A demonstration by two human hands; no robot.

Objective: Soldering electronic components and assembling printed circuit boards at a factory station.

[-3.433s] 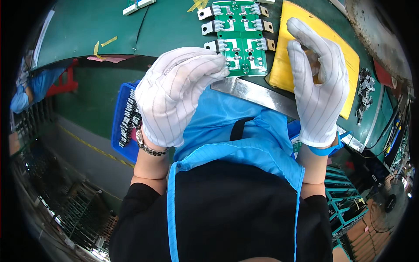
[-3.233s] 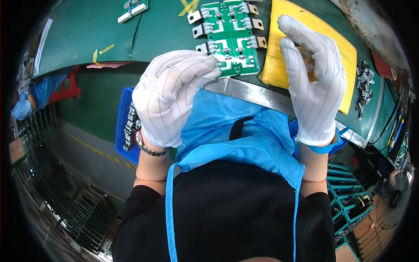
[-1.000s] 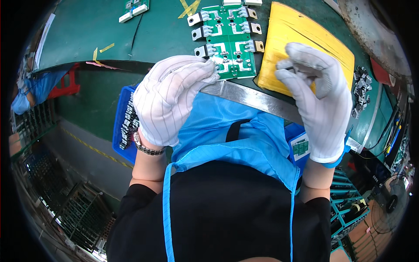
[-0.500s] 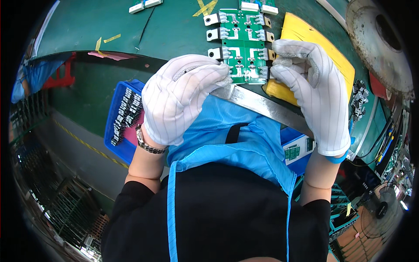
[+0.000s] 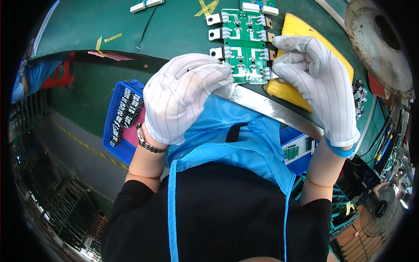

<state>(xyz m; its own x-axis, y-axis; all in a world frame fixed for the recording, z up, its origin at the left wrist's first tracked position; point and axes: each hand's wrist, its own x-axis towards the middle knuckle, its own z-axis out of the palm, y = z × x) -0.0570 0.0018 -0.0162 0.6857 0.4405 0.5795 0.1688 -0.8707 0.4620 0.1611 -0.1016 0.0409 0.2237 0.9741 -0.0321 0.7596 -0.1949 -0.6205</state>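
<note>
Both gloved hands have closed in on the green circuit board (image 5: 245, 48) at upper centre since half a second ago. It lies on the green surface (image 5: 174, 30); left hand (image 5: 181, 98) fingers (image 5: 220, 72) pinch its lower-left edge, right hand (image 5: 316, 83) fingers (image 5: 279, 70) grip its lower-right corner beside a yellow pad (image 5: 301, 30). Blue bin (image 5: 126, 118) sits at left.

Even, bright overhead light falls on the green worktop (image 5: 174, 35) with only soft shadows beneath its near edge, the white gloves slightly washed out, the centre sharp, while the fisheye bends straight edges and darkens into a black rim.
</note>
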